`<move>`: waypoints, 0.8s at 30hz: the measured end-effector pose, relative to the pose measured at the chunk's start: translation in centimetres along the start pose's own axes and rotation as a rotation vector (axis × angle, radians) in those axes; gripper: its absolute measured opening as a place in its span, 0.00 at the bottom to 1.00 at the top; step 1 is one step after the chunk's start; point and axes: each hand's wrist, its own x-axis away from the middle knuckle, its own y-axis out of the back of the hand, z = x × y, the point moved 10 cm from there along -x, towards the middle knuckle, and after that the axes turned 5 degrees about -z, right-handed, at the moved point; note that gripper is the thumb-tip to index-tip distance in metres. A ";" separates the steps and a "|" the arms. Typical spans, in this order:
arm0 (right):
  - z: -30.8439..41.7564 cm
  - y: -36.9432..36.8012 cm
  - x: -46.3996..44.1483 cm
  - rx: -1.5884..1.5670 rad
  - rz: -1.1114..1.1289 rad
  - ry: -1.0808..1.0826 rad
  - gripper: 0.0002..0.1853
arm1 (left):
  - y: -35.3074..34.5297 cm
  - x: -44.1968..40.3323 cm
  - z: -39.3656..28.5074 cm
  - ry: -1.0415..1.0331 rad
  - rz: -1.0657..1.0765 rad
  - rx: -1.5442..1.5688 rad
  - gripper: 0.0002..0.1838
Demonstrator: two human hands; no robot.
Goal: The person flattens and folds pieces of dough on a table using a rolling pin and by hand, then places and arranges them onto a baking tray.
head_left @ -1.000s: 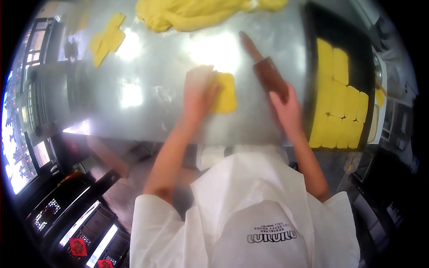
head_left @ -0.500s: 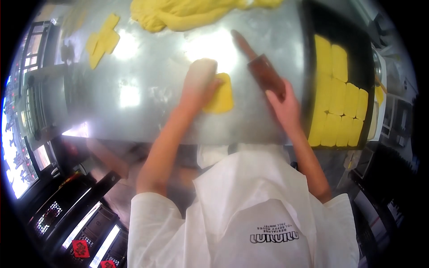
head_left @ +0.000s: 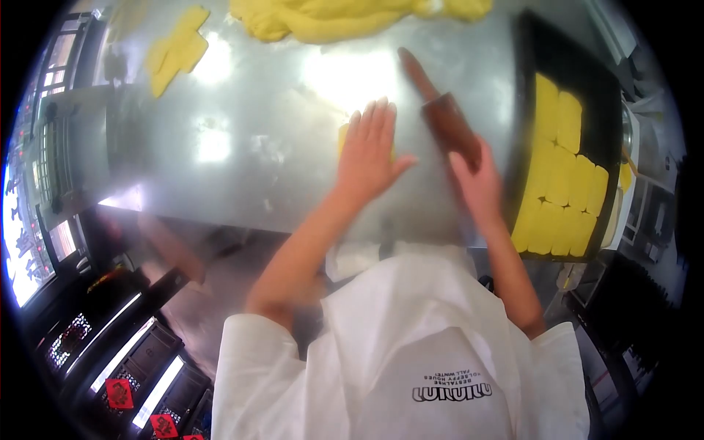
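My left hand (head_left: 369, 150) lies flat with its fingers stretched out and thumb apart, over a small yellow dough piece (head_left: 342, 138) on the metal table (head_left: 271, 187). Most of that piece is hidden beneath the palm; only its edges show. My right hand (head_left: 478, 182) grips the near end of a dark red-brown rolling pin (head_left: 449, 126), whose far handle points up and to the left. To the right of the pin, a black tray (head_left: 568, 70) holds several flat yellow dough pieces (head_left: 555, 172) laid side by side in rows.
A large yellow dough mass (head_left: 323, 18) lies at the table's far edge. Flat dough scraps (head_left: 178, 51) overlap at the far left. Dark furniture with red paper decorations (head_left: 119, 394) stands at the lower left.
My left hand has gone from curled beside the dough piece to flat on top of it, covering most of it. My right hand still holds the rolling pin. The view has shifted slightly.
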 end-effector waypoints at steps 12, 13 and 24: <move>0.2 -8.8 6.0 -0.532 0.126 -0.275 0.33 | 2.9 9.0 8.9 0.497 -0.488 0.831 0.34; 0.9 -10.2 6.7 -0.563 0.122 -0.263 0.33 | 2.1 9.0 8.0 0.537 -0.486 0.774 0.33; -1.1 -8.6 8.5 -0.495 0.023 -0.306 0.32 | 1.3 9.4 6.8 0.616 -0.446 0.797 0.33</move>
